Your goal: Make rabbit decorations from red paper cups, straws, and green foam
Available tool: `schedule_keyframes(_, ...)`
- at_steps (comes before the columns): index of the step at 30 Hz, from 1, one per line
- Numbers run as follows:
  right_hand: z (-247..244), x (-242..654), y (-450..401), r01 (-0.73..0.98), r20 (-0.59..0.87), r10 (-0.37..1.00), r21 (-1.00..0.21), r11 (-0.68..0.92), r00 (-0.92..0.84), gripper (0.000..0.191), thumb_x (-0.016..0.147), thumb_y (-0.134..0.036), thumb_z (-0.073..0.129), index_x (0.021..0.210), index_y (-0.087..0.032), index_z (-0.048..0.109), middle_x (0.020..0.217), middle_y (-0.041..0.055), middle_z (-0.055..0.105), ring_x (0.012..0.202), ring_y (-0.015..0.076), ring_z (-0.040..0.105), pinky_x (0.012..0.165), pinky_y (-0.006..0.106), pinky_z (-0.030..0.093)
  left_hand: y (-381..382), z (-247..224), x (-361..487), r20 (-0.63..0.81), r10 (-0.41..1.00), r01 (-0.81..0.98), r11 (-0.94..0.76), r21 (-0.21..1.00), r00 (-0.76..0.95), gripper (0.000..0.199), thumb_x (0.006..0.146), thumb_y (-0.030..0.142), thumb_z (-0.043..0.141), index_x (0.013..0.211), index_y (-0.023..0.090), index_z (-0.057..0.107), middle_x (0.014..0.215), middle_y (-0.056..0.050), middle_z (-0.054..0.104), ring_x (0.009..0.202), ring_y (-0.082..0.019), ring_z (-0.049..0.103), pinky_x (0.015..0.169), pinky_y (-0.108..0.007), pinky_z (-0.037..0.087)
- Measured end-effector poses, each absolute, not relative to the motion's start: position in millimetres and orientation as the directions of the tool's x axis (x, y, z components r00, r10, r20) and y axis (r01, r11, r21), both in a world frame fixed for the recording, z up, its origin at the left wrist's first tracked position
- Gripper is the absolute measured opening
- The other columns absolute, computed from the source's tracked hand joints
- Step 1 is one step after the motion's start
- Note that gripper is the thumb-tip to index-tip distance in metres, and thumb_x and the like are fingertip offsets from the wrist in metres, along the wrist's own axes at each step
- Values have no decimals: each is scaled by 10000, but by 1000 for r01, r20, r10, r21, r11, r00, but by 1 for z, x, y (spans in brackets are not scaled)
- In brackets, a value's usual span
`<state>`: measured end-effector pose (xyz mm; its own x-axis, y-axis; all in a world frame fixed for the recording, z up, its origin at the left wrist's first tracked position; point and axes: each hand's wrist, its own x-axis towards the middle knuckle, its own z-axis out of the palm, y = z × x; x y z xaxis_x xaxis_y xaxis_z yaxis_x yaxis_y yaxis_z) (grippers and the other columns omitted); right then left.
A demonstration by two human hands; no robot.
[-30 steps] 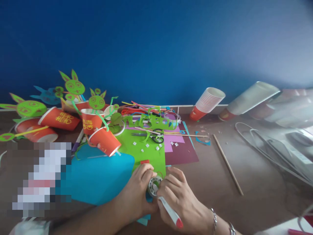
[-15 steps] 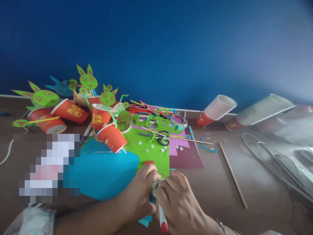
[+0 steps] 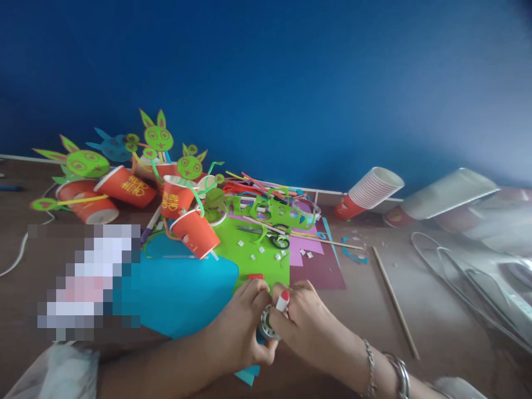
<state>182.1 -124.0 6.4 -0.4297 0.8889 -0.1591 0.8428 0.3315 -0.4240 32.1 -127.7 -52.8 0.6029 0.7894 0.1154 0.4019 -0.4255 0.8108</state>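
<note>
My left hand (image 3: 239, 324) is closed around a small round piece (image 3: 266, 326) with a pale rim marked by dark dots and green inside; its exact kind is unclear. Against the other side of this piece lies my right hand (image 3: 313, 321), gripping a white marker with a red end (image 3: 283, 301). The red end points up and away from me, and the rest of the marker is hidden by my fingers. Just beyond my left fingers, a small red cap (image 3: 255, 276) rests on green paper (image 3: 274, 271). Blue paper (image 3: 187, 293) spreads under and left of my left arm.
Red paper cups (image 3: 195, 233) with green rabbit faces (image 3: 158, 138) crowd the back left. Scissors (image 3: 280, 240), straws and green paper scraps (image 3: 286, 213) lie mid-table. Stacked cups (image 3: 372, 191), a wooden stick (image 3: 394, 302) and a cable (image 3: 453, 282) are on the right.
My right hand has turned over, swinging the marker's red end from pointing toward me to pointing upward. My left hand keeps its hold on the round piece. The view has shifted slightly.
</note>
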Motion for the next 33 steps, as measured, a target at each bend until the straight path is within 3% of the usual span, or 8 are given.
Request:
schedule_keyframes(5, 0, 193, -131, 781, -178, 903, -584, 223, -391, 167, 784, -124, 401, 652, -220, 370, 559, -52, 482, 545, 130, 446, 605, 268, 317, -128, -55, 32, 71, 796, 422, -391, 818, 601, 425, 562, 118, 606, 955, 223, 483, 999, -40, 473, 962, -222, 471, 868, -353, 446)
schedule_keyframes(9, -8, 203, -143, 697, -20, 886, -626, 350, -463, 132, 809, -105, 416, 750, -223, 415, 720, -17, 570, 696, 150, 525, 700, 290, 378, -128, -56, 32, 72, 800, 423, -389, 818, 596, 339, 576, 158, 620, 888, 190, 492, 1001, -66, 476, 957, -230, 481, 863, -363, 451)
schedule_keyframes(15, -20, 211, -154, 602, 233, 763, -495, 626, -603, 132, 793, -84, 451, 804, -216, 460, 708, -10, 554, 678, 151, 507, 773, 342, 385, -128, -55, 33, 55, 805, 433, -374, 820, 591, 351, 577, 164, 629, 905, 180, 504, 1014, -77, 480, 970, -236, 490, 892, -379, 445)
schedule_keyframes(22, -27, 206, -166, 671, 265, 757, -353, 653, -597, 114, 806, -104, 480, 812, -207, 528, 709, -10, 583, 702, 160, 517, 905, 410, 326, -126, -52, 31, 63, 789, 410, -384, 828, 612, 416, 544, 143, 664, 928, 187, 510, 1025, -73, 484, 998, -241, 498, 915, -390, 442)
schedule_keyframes(25, -25, 207, -167, 666, 274, 802, -452, 594, -530, 98, 803, -117, 491, 791, -206, 530, 714, -8, 583, 696, 158, 514, 885, 397, 340, -126, -52, 31, 83, 789, 412, -403, 817, 608, 398, 551, 141, 656, 922, 181, 519, 1015, -76, 487, 1001, -244, 502, 922, -390, 440)
schedule_keyframes(28, -20, 214, -162, 567, 203, 932, -748, 345, -300, 105, 842, -167, 476, 760, -207, 528, 709, -3, 570, 683, 158, 508, 738, 321, 386, -128, -54, 32, 85, 804, 444, -409, 798, 588, 367, 573, 130, 620, 925, 177, 530, 1007, -79, 499, 988, -241, 515, 895, -379, 461)
schedule_keyframes(30, -17, 219, -153, 350, 74, 996, -933, 84, -40, 189, 880, -245, 461, 703, -207, 515, 672, -7, 542, 656, 156, 498, 643, 281, 382, -130, -56, 32, 88, 811, 458, -413, 788, 579, 391, 579, 130, 618, 959, 170, 538, 1036, -90, 508, 1013, -247, 518, 908, -377, 464)
schedule_keyframes(33, -14, 220, -132, -82, -124, 972, -991, -110, 200, 217, 830, -337, 547, 662, -203, 522, 637, -19, 514, 636, 151, 490, 631, 270, 392, -130, -56, 29, 66, 812, 481, -406, 777, 579, 451, 584, 163, 670, 1021, 161, 555, 1160, -123, 497, 1147, -284, 477, 1006, -406, 414)
